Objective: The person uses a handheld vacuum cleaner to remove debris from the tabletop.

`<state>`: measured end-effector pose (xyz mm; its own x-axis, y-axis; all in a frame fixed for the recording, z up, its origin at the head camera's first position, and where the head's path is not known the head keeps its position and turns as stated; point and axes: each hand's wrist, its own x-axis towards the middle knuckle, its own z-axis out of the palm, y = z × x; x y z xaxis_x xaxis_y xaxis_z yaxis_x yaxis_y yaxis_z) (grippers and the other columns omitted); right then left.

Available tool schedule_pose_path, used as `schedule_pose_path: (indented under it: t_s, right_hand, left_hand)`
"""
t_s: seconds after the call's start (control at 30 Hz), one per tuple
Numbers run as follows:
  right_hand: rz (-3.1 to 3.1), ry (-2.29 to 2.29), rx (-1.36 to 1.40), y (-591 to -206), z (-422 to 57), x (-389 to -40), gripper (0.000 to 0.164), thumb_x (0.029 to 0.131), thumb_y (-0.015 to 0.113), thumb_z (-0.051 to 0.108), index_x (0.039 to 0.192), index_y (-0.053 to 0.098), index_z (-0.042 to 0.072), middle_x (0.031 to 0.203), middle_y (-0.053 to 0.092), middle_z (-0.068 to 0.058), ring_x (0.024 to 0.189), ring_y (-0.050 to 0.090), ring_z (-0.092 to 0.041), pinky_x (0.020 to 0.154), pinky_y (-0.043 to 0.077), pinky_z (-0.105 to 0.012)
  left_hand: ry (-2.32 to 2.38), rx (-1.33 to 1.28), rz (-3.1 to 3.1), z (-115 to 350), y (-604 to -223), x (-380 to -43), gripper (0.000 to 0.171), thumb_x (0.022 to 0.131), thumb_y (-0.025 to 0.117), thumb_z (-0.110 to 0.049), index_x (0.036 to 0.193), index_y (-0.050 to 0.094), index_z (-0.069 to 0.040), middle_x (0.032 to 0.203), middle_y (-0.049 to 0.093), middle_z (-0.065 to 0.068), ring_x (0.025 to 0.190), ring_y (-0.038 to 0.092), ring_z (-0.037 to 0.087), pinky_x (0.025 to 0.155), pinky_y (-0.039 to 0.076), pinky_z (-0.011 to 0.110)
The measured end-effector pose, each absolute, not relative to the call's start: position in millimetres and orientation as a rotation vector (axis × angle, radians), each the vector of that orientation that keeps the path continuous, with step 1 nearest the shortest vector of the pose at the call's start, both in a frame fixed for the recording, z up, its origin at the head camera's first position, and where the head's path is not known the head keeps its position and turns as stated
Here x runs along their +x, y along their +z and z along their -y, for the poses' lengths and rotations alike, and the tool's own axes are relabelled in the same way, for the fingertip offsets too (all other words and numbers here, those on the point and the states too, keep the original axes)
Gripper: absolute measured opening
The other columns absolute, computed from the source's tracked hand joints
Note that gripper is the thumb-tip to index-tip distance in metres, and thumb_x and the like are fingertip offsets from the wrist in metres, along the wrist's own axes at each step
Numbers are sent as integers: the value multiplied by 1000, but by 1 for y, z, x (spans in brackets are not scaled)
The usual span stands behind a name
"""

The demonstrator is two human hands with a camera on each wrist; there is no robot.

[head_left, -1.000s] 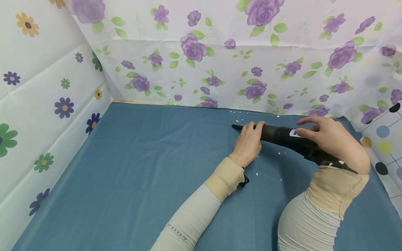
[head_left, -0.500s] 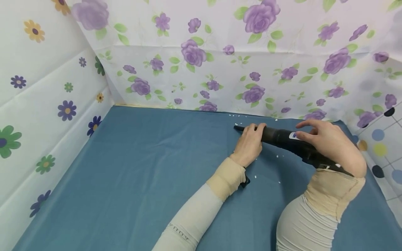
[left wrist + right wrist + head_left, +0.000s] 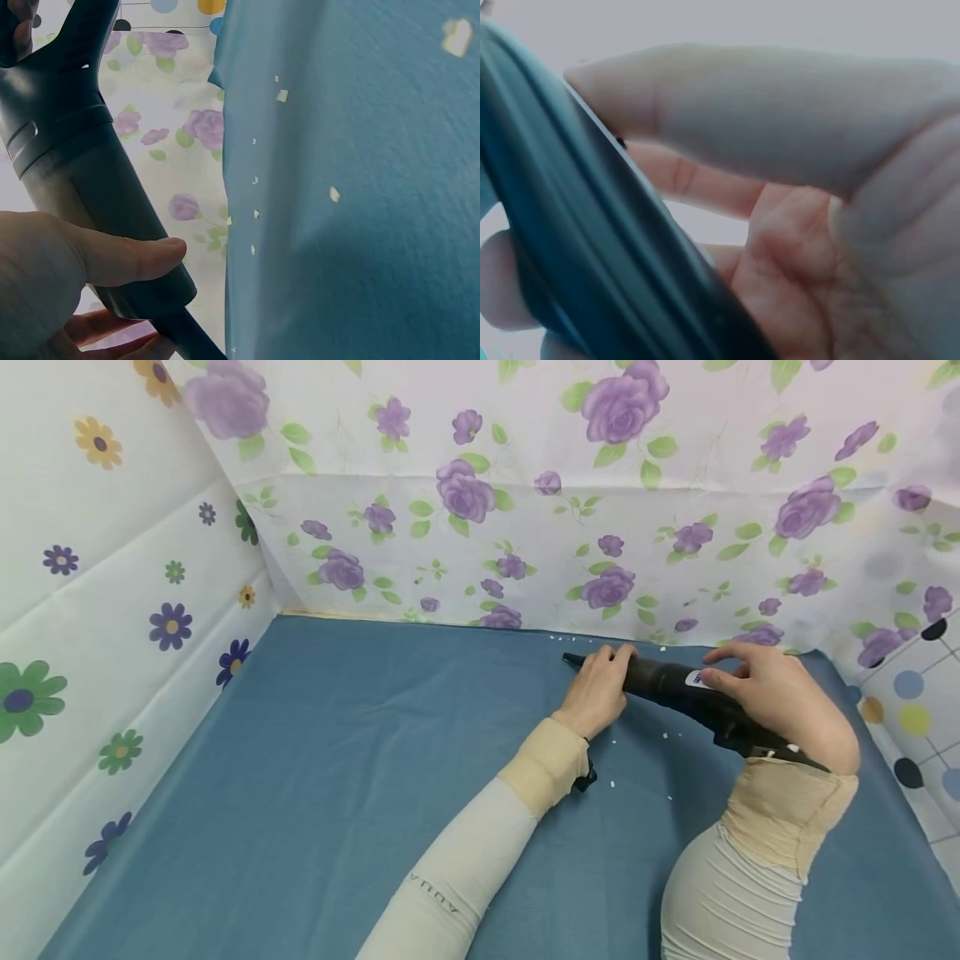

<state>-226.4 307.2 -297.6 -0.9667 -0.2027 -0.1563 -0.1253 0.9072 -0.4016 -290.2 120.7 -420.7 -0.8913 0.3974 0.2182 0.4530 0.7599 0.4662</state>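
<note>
A black handheld vacuum cleaner (image 3: 663, 683) with a narrow nozzle (image 3: 572, 659) is held above the blue cloth, near the far edge. My left hand (image 3: 597, 693) grips its front end by the nozzle. In the left wrist view, the thumb (image 3: 142, 259) lies over the barrel, with other fingers beneath. At the rear, my right hand (image 3: 787, 697) holds the vacuum's handle (image 3: 592, 202), its fingers partly behind it in the right wrist view. Small white scraps (image 3: 334, 194) lie scattered on the cloth around the vacuum.
Blue cloth (image 3: 360, 760) covers the work surface. A wall sheet with purple flowers (image 3: 450, 493) rises at the back. Patterned sheets also stand at the left (image 3: 97, 643) and right (image 3: 922, 718). More scraps lie along the far edge.
The head view shifts slightly. The nozzle tip moves a little across the cloth, and a couple of scraps seen beside it earlier are no longer visible. Both hands keep their hold.
</note>
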Motion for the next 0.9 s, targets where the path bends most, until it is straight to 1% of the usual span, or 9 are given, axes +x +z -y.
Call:
schedule_pose_path:
  t_s: [0.13,0.37,0.6,0.9]
  right_hand:
    - [-2871,-584,-246,-298,-306,-227,48,101,47,39,132,50,3,104,64,-27,78,62,-28,64,48,-44]
    - [-2888,-579,-258,-300,-307,-228,45,101,48,37,131,50,4,97,66,-23,72,60,-25,61,47,-42]
    - [-2882,-581,-262,-301,-308,-231,46,101,48,39,130,51,4,100,65,-25,76,61,-28,62,47,-44]
    - [-2882,-592,-283,-302,-307,-233,44,101,48,36,129,53,2,100,64,-24,75,60,-27,62,47,-43]
  left_hand:
    - [-799,-682,2849,-121,-424,-292,54,90,64,-8,138,43,-19,125,53,7,113,51,22,88,51,31]
    - [-800,-691,2857,-121,-423,-293,55,91,62,-8,141,41,-19,127,52,7,116,51,22,90,50,30]
    - [-797,-688,2863,-119,-421,-293,55,91,62,-8,141,42,-19,127,52,8,116,51,22,89,51,31]
    - [-782,-657,2889,-120,-422,-296,55,91,64,-9,140,43,-21,127,52,7,116,51,22,86,52,32]
